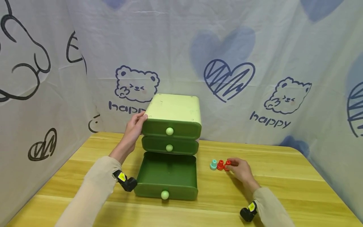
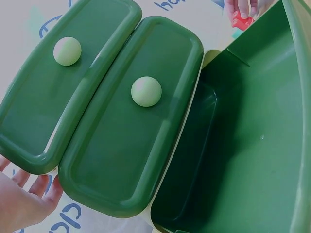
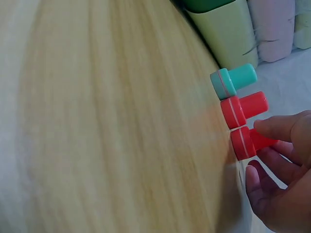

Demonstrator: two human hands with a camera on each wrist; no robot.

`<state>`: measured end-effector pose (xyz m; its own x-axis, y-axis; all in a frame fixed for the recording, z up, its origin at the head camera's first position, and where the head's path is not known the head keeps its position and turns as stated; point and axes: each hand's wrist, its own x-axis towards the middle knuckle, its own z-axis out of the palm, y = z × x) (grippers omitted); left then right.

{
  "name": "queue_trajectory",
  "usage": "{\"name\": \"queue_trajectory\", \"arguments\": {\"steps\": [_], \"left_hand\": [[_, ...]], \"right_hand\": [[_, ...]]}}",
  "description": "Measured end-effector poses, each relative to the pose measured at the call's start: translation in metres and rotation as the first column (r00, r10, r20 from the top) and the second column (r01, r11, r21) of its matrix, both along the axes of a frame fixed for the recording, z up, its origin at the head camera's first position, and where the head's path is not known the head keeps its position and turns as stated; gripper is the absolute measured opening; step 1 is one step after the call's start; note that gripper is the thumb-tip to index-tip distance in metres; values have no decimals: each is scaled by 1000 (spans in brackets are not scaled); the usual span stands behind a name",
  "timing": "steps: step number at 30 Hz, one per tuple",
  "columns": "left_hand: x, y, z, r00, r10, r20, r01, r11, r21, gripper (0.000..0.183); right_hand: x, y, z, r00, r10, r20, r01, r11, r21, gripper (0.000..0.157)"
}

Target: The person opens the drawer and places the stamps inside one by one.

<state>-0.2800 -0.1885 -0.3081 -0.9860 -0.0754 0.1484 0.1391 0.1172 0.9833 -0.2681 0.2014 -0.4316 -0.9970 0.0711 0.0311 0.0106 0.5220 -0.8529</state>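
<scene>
Head view: white cloth printed with blue hearts, bears and "happy" hangs behind and beside a counter of yellowish wood grain. On it stands one drawer unit, its pale yellow-green shell marked on top. Drawers counted: three, dark green; upper two closed, bottom drawer drawn out. My left grip lies against the unit's upper left side, fingers loosely extended. My right grip pinches the end red peg, right of the unit. Pegs counted: three, glossy, wide at the base, in a row: one teal peg nearest the unit, then the middle red peg, then the red one I hold. Knobs counted: three, round, pale green, one per drawer.
</scene>
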Motion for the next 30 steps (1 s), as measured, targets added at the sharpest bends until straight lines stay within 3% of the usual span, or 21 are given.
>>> {"name": "queue_trajectory", "arguments": {"steps": [15, 30], "left_hand": [[0, -2, -2, 1000, -10, -12, 10, 1000, 14, 59], [-1, 0, -1, 1000, 8, 0, -8, 1000, 2, 58]], "right_hand": [[-1, 5, 8, 1000, 9, 8, -9, 1000, 19, 33], [3, -2, 31, 991, 79, -107, -65, 990, 125, 33]]}}
